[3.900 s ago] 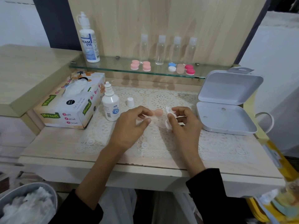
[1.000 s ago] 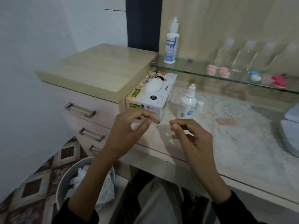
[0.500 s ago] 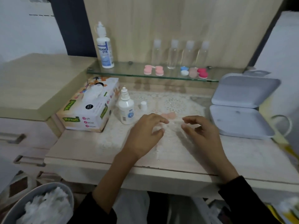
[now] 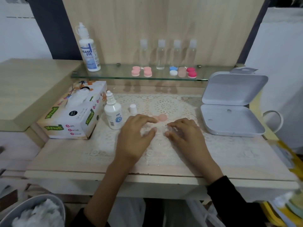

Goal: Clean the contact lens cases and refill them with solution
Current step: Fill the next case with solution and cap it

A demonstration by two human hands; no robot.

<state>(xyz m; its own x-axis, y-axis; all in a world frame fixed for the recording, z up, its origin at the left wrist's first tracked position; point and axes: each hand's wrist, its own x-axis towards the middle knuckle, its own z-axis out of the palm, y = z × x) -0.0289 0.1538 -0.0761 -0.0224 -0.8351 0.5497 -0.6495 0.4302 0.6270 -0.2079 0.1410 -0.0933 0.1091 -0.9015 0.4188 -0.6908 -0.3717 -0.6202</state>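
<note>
Pink case (image 4: 159,118) on lace mat (image 4: 165,104), just far of left hand (image 4: 132,138) and right hand (image 4: 186,136); both empty, fingers relaxed

Left bare hand (image 4: 135,136) and right bare hand (image 4: 186,136) are lying palm-down, side by side. Their loosely curved fingertips (image 4: 147,119) are pointing inward across a narrow gap, gripping nothing visible. The left forearm (image 4: 105,185) is showing bare almost to the elbow, and a black sleeve (image 4: 229,199) is covering the right forearm.
</note>
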